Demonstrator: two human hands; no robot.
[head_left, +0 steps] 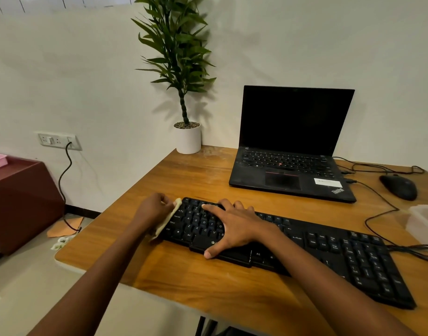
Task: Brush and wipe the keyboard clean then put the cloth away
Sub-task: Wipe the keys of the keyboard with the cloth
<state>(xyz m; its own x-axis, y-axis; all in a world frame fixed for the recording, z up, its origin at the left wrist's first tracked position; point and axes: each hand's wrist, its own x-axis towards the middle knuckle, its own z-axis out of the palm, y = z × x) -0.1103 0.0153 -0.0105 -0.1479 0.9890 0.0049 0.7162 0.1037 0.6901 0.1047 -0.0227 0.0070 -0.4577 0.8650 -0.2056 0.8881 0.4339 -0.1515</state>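
A black keyboard (329, 251) lies slanted across the wooden desk (208, 287). My left hand (153, 209) grips a pale cloth (168, 219) pressed against the keyboard's left end. My right hand (234, 227) lies flat on the left half of the keys, fingers spread, thumb at the front edge by the space bar. It holds nothing. No brush is in view.
An open black laptop (290, 170) stands behind the keyboard, with a black mouse (399, 186) and cables to its right. A clear plastic box (423, 221) is at the right edge. A potted plant (187, 137) sits at the desk's back left corner. A brown cabinet (21, 202) stands on the floor at left.
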